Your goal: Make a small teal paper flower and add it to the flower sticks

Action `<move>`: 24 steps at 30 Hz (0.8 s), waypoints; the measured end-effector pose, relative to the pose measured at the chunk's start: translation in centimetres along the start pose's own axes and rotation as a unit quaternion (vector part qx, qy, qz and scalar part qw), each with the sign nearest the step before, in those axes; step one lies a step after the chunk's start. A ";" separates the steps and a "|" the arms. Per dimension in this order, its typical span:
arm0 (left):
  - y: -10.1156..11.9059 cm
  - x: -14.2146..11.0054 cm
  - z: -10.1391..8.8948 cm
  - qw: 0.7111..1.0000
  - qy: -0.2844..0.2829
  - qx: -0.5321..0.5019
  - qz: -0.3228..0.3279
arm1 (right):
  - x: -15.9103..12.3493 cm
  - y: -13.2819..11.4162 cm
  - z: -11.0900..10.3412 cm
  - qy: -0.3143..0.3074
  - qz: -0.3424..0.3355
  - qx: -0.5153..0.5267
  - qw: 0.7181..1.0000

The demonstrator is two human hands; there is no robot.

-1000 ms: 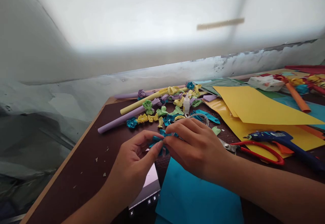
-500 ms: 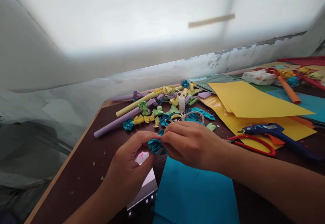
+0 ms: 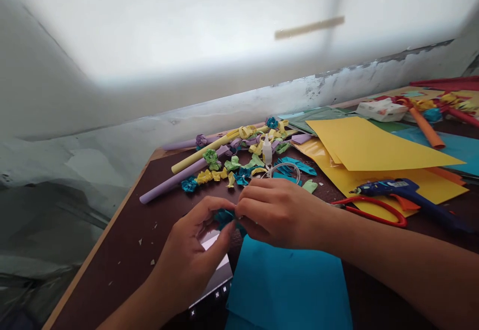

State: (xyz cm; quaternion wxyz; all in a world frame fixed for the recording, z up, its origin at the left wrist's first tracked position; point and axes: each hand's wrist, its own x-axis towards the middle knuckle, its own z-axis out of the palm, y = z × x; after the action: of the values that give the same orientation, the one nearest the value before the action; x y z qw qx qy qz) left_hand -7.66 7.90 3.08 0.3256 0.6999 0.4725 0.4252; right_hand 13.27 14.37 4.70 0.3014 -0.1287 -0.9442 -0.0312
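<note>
Between my two hands is a small blue paper flower [image 3: 223, 216], mostly covered by fingers. My left hand [image 3: 198, 240] pinches it from the left with thumb and forefinger. Fingers of my right hand [image 3: 275, 213] are closed on its right side, and the fingertips of both hands meet there. Below my right hand lies a blue paper sheet [image 3: 290, 282]. A phone [image 3: 220, 270] with a lit screen lies under my left hand, partly hidden by it.
Rolled purple [image 3: 179, 180] and yellow paper tubes [image 3: 202, 155] lie behind, among crumpled paper flowers [image 3: 212, 159] and a small glue bottle [image 3: 267, 151]. To the right are yellow sheets [image 3: 374, 145], red-handled scissors [image 3: 389, 215] and a blue glue gun [image 3: 407, 190].
My left thumb and forefinger have closed in toward my right fingertips, covering more of the blue paper flower. The flower sits slightly lower and further left.
</note>
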 end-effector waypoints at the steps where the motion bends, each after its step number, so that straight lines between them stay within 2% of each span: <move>1: -0.2 0.0 0.0 1.000 0.005 0.006 0.000 | 0.1 -0.1 0.1 0.006 0.017 0.022 1.000; 4: -0.8 -0.1 -0.2 0.997 0.023 0.064 0.022 | 0.3 -0.4 0.1 0.028 0.110 0.120 0.986; 7: -1.1 -0.1 -0.5 0.989 0.027 0.132 0.063 | 0.4 -0.6 -0.1 0.019 0.227 0.237 0.944; 9: -1.1 0.0 -0.6 0.985 0.024 0.149 0.083 | 0.4 -0.5 -0.3 0.011 0.282 0.298 0.912; 12: -1.1 0.1 -0.8 0.984 0.019 0.146 0.102 | 0.4 0.1 -0.2 0.023 0.327 0.373 0.868; 16: -1.2 -0.1 -0.9 0.988 0.009 0.113 0.108 | 0.4 1.3 0.5 0.050 0.355 0.454 0.816; 18: -1.3 -0.2 -1.0 0.988 0.014 0.097 0.117 | 0.4 1.9 0.8 0.066 0.368 0.445 0.814; 24: -1.5 -0.5 -1.1 0.987 0.037 0.079 0.136 | 0.2 3.3 0.8 0.062 0.418 0.321 0.847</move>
State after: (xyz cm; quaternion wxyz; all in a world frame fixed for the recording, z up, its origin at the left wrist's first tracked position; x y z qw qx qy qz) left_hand -9.29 7.98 2.14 0.1907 0.7647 0.4167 0.4530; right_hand 13.52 17.69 4.13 0.3682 -0.4055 -0.7376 0.3950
